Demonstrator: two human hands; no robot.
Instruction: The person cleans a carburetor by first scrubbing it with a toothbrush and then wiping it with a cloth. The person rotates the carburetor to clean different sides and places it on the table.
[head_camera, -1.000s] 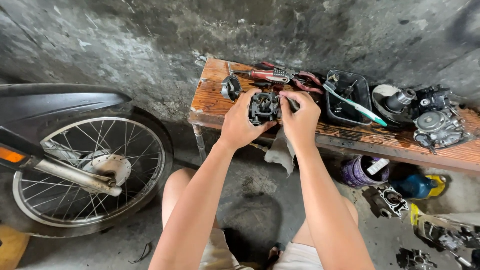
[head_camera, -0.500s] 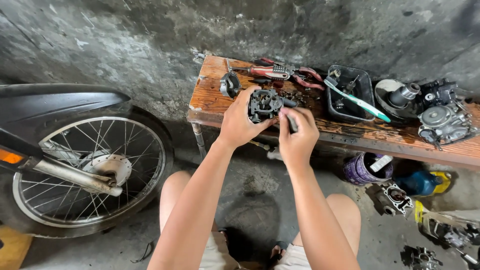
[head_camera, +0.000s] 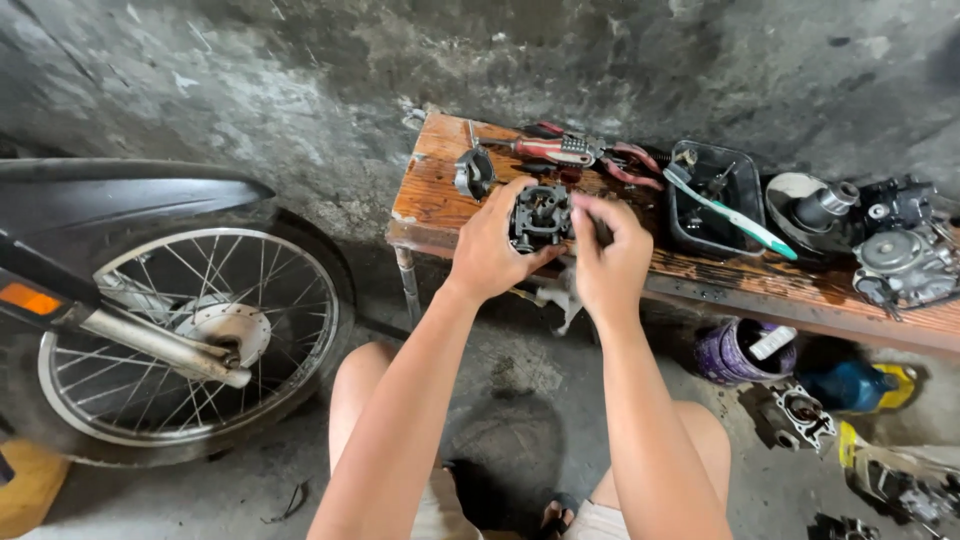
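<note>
At the upper centre of the frame, above the wooden bench (head_camera: 430, 200), a small dark engine part (head_camera: 540, 215) is gripped in the closed left hand (head_camera: 490, 250) and worked at by the pinched fingertips of the right hand (head_camera: 610, 255), its open face apparently unfinished.

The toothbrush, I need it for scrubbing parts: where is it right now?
In the head view, the green-and-white toothbrush lies slanted across the black tray on the wooden bench, right of the right hand.
</note>
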